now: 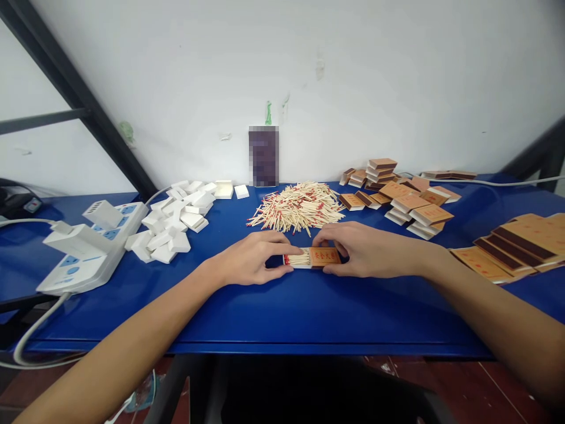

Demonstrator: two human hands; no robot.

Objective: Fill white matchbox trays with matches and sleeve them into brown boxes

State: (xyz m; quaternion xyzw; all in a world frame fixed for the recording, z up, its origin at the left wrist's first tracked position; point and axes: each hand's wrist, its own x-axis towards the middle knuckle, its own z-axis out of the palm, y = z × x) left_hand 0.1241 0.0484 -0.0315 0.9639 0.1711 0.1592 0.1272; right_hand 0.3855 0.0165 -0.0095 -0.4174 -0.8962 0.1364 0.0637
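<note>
A white tray [301, 259] filled with red-tipped matches sits partly inside an orange matchbox sleeve [324, 257], low over the blue table. My left hand [253, 258] grips the tray's left end between thumb and fingers. Around the sleeve's right part, my right hand [362, 250] has its thumb and fingers closed. Just behind both hands lies a heap of loose matches [300, 206]. White empty trays [176, 215] are piled at the left. To the right are stacked orange matchboxes [408, 202].
A white power strip [95, 253] with plugs and cables lies on the blue table [282, 318] at the far left. Flat orange sleeves [521, 244] overlap at the far right. A dark pixelated panel [263, 156] stands against the wall.
</note>
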